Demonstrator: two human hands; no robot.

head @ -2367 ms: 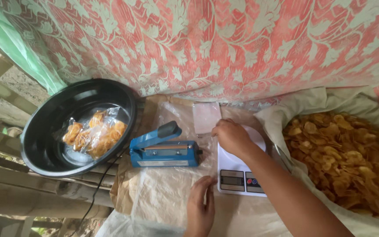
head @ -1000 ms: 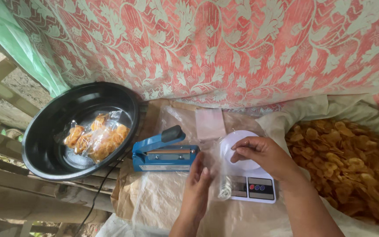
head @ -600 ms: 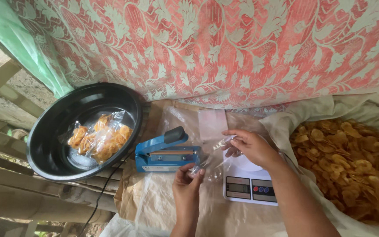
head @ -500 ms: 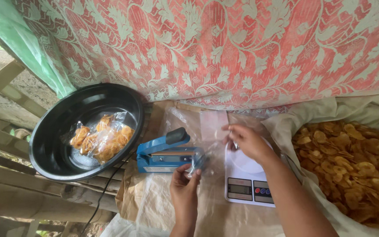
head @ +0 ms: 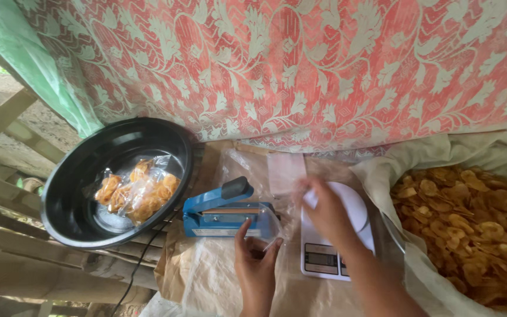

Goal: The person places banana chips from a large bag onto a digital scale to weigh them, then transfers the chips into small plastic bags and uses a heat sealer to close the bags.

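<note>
A: Behind everything, a red flowered cloth [head: 324,70] hangs as a backdrop. Below it to the right is the sack [head: 418,176] of yellow chips [head: 476,223], and to the left the black basin [head: 118,182] with two sealed packs [head: 136,191] in it.

B: And in the middle?

A: The tabletop [head: 206,276] is covered in pale sheeting. On it sit the blue sealer [head: 224,211] and, just to its right, the white scale [head: 335,235].

B: What are the hands doing?

A: The right hand [head: 327,214] hovers over the scale's round plate, its fingers [head: 306,191] pinching the upper edge of a clear bag [head: 277,223]. The left hand [head: 256,258] is just in front of the sealer, fingers spread upward and pinching the bag's lower corner. Both are closed lightly on the plastic, nothing more.

B: Has anything shifted lately?

A: Yes. A couple of seconds ago the right hand rested on the scale and no bag was up. Since then the bag has been lifted and stretched between both hands, beside the sealer's front end. I judge it is being opened out; it looks empty, though blur makes that hard to confirm.

B: So the bag is off the scale?

A: In the air, between the sealer and the scale.
</note>
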